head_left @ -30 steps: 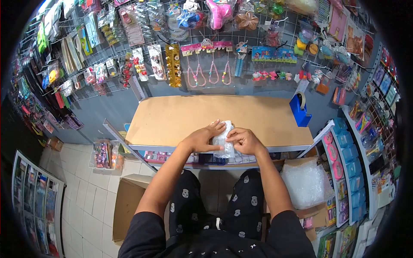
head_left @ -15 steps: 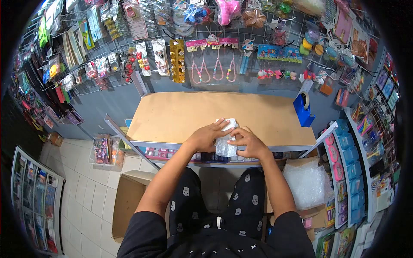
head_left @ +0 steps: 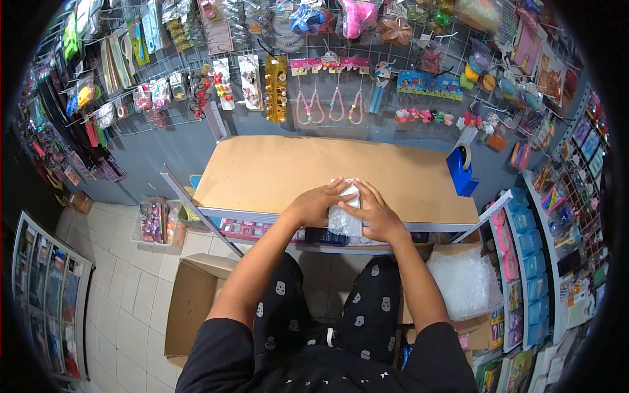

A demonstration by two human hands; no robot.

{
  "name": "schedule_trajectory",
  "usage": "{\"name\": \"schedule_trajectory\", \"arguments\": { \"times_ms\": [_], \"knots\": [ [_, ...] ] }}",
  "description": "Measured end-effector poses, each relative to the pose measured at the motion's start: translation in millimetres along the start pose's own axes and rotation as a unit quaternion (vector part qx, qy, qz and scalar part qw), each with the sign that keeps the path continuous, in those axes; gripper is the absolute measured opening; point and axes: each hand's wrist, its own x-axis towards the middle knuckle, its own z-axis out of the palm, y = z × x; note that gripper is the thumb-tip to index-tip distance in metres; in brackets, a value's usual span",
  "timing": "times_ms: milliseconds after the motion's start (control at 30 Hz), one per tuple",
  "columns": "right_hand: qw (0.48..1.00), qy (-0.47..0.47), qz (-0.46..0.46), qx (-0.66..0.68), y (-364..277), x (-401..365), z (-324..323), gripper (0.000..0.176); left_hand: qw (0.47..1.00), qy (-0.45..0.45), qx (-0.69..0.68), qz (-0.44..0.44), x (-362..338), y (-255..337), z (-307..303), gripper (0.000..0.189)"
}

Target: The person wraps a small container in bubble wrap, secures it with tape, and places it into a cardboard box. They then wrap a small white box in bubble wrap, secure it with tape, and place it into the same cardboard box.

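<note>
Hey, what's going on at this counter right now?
A seated person has both hands, left and right, on a small package in clear wrap at the tabletop's front edge. A blue tape dispenser stands near the tabletop's right end.

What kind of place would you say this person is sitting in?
Probably a small accessories or stationery shop: packaged trinkets hang on a wall grid, and a tape dispenser and bubble wrap suggest items are packed here.
</note>
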Motion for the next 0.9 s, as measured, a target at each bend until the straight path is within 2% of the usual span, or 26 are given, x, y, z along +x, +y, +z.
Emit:
{"name": "schedule_trajectory", "arguments": {
  "times_ms": [200, 333, 600, 700, 800, 900],
  "knots": [
    [0.997, -0.045, 0.016, -0.056, -4, 0, 4, 0.09, 1.0, -0.003, -0.005, 0.001, 1, -2, 2, 0.097],
    [0.998, -0.028, 0.001, -0.051, -4, 0, 5, 0.09, 0.999, -0.015, 0.045, 0.024, 0, -1, 0, 0.094],
    [1.0, -0.023, -0.007, -0.015, -5, -1, 4, 0.089, 0.999, -0.002, 0.014, 0.028, -1, -3, 4, 0.096],
    [0.998, -0.026, -0.023, -0.051, -3, -1, 5, 0.088, 0.999, 0.001, 0.018, 0.032, -1, -5, 5, 0.096],
    [0.999, -0.011, -0.032, -0.042, -1, 1, 4, 0.069, 0.999, -0.002, 0.028, 0.03, 0, -4, 4, 0.096],
    [0.999, 0.006, -0.042, 0.0, 5, 4, 2, 0.072, 0.999, 0.003, 0.028, 0.029, 0, -3, 4, 0.097]
  ]
}}
